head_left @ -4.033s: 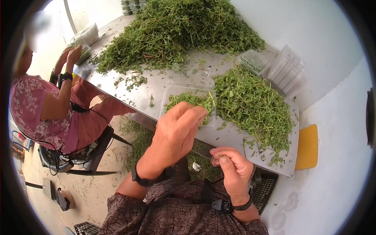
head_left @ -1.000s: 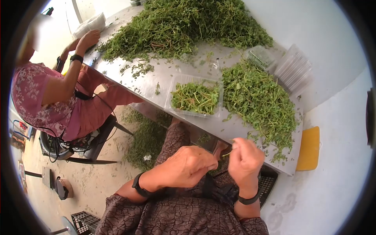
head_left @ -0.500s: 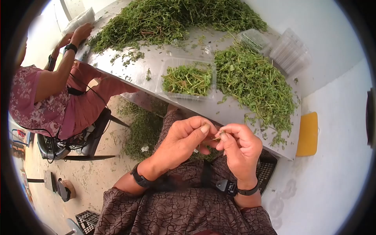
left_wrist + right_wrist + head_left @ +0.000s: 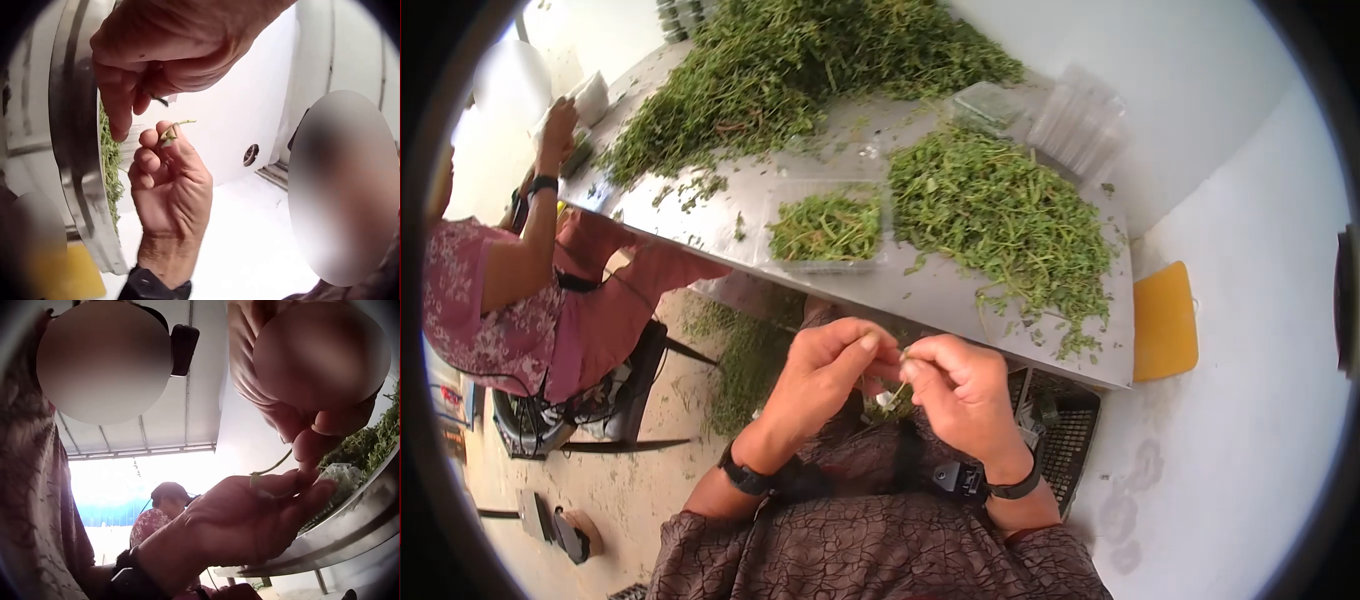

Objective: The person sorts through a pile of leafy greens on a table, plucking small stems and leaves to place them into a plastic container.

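Observation:
In the head view my left hand (image 4: 830,370) and right hand (image 4: 960,395) meet above my lap, in front of the table edge. Thumb and forefinger of the right hand pinch a thin green stem (image 4: 182,122) with a small leaf, clearest in the left wrist view. A small dark green bit (image 4: 160,100) pokes out from the left hand's curled fingers. On the table, just beyond both hands, a clear plastic tray (image 4: 888,225) holds leafy green sprigs (image 4: 825,225). A mound of loose greens (image 4: 1000,210) lies to the tray's right.
A larger heap of greens (image 4: 800,80) covers the back of the metal table (image 4: 730,225). Clear containers (image 4: 1080,120) stack by the wall. A black crate (image 4: 1070,430) sits below right, a yellow board (image 4: 1165,320) beside the table. Another person (image 4: 510,280) sits at left.
Four seconds ago the left hand was raised by the tray, apart from the right. Both hands have since come together over the lap, fingertips close. The head view has shifted.

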A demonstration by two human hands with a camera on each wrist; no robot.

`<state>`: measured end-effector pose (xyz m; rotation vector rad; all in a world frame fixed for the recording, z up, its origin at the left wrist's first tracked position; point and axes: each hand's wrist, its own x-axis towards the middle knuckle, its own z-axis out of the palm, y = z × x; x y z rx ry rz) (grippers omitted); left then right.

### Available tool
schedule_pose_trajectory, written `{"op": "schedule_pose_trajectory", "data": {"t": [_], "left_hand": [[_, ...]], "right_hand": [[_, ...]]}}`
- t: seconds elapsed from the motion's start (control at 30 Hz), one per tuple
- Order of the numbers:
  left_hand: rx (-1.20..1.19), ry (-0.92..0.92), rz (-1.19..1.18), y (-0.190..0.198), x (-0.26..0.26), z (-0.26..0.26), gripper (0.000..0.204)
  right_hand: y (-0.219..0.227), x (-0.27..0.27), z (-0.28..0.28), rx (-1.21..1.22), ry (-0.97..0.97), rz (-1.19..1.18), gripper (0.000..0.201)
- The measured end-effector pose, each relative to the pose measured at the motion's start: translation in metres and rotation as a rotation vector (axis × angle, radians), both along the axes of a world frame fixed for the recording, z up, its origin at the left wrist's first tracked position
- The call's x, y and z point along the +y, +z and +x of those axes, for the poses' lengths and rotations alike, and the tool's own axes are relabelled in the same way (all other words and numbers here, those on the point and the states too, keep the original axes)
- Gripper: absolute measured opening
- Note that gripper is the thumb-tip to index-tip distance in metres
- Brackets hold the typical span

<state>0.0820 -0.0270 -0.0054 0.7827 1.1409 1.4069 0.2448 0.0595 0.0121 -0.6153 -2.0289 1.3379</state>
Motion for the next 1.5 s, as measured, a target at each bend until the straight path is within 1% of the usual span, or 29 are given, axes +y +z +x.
{"op": "schedule_pose_trajectory", "data": {"t": [0.03,0.07,0.1,0.13,0.2,0.27,0.33,0.37,0.43,0.47,0.57,0.6,0.67,0.7,0.77,0.8,0.83,0.9,1.03,1.1,1.13,1.2,1.23,1.3,1.33,1.4,1.43,1.47,1.5], "left_hand": [[0.125,0.05,0.03,0.0,-0.002,0.0,0.025],[0.25,0.105,0.06,0.001,-0.002,0.0,0.025],[0.264,0.141,0.034,0.013,-0.004,0.002,0.021],[0.268,0.137,0.041,0.015,-0.004,0.001,0.021],[0.406,0.218,0.09,0.019,-0.006,-0.002,0.017],[0.417,0.228,0.06,0.028,-0.006,-0.001,0.015],[0.579,0.193,0.083,0.026,-0.006,-0.001,0.012],[0.58,0.188,0.085,0.024,-0.005,0.001,0.012],[0.798,0.189,0.267,0.018,-0.003,0.004,0.01],[0.797,0.188,0.275,0.014,-0.002,0.005,0.01],[0.674,0.164,0.284,0.005,0.0,0.008,0.011],[0.67,0.164,0.289,0.004,0.001,0.008,0.011],[0.752,0.123,0.269,0.006,0.005,0.005,0.011],[0.744,0.122,0.271,0.007,0.008,0.004,0.011],[0.691,0.11,0.319,0.009,0.013,0.0,0.011],[0.667,0.105,0.341,0.01,0.015,-0.002,0.011],[0.661,0.107,0.337,0.013,0.016,-0.004,0.011],[0.512,-0.044,0.234,0.019,0.019,-0.009,0.011],[0.545,-0.093,0.315,0.015,0.03,-0.014,0.012],[0.57,-0.141,0.282,0.017,0.032,-0.014,0.013],[0.567,-0.133,0.278,0.015,0.034,-0.014,0.013],[0.624,-0.137,0.334,0.008,0.037,-0.012,0.014],[0.662,-0.146,0.346,0.007,0.038,-0.011,0.014],[0.665,-0.158,0.34,0.003,0.039,-0.011,0.014],[0.669,-0.173,0.338,0.002,0.04,-0.011,0.015],[0.659,-0.157,0.347,-0.001,0.041,-0.014,0.015],[0.651,-0.147,0.356,-0.002,0.041,-0.015,0.015],[0.648,-0.147,0.356,-0.002,0.041,-0.016,0.015],[0.586,-0.168,0.275,0.0,0.041,-0.017,0.017]], "right_hand": [[0.001,0.002,0.002,0.004,-0.013,0.014,0.006],[0.002,0.004,0.004,-0.068,0.007,0.121,0.005],[0.003,0.005,0.005,-0.141,0.029,0.226,0.006],[0.002,0.004,0.006,-0.138,0.024,0.233,0.006],[-0.001,0.003,0.007,-0.137,-0.026,0.218,0.006],[-0.003,0.005,0.01,-0.139,-0.038,0.28,0.007],[-0.001,0.006,0.014,-0.143,-0.056,0.338,0.007],[0.004,0.007,0.017,-0.129,-0.089,0.322,0.007],[0.013,0.013,0.025,-0.133,-0.153,0.338,0.008],[0.016,0.019,0.03,-0.133,-0.158,0.345,0.008],[0.029,0.043,0.042,-0.205,-0.248,0.456,0.007],[0.035,0.053,0.042,-0.208,-0.25,0.461,0.007],[0.046,0.073,0.037,-0.206,-0.38,0.55,0.005],[0.051,0.083,0.034,-0.214,-0.38,0.552,0.005],[0.058,0.101,0.025,-0.269,-0.438,0.714,0.011],[0.06,0.109,0.02,-0.275,-0.433,0.714,0.011],[0.061,0.118,0.015,-0.297,-0.404,0.774,0.014],[0.06,0.133,0.005,-0.338,-0.33,0.871,0.022],[0.056,0.149,-0.02,-0.382,-0.243,0.892,0.016],[0.052,0.156,-0.03,-0.607,-0.19,0.948,0.022],[0.049,0.158,-0.036,-0.607,-0.18,0.949,0.022],[0.044,0.16,-0.045,-0.602,-0.171,1.04,0.011],[0.039,0.164,-0.047,-0.602,-0.163,1.04,0.011],[0.033,0.172,-0.049,-0.793,-0.136,1.136,0.004],[0.034,0.172,-0.049,-0.793,-0.134,1.139,0.004],[0.038,0.171,-0.047,-0.729,-0.214,1.136,0.009],[0.046,0.172,-0.043,-0.722,-0.208,1.07,0.004],[0.052,0.171,-0.039,-0.725,-0.206,1.07,0.004],[0.057,0.17,-0.035,-0.585,-0.223,0.966,0.006]]}}
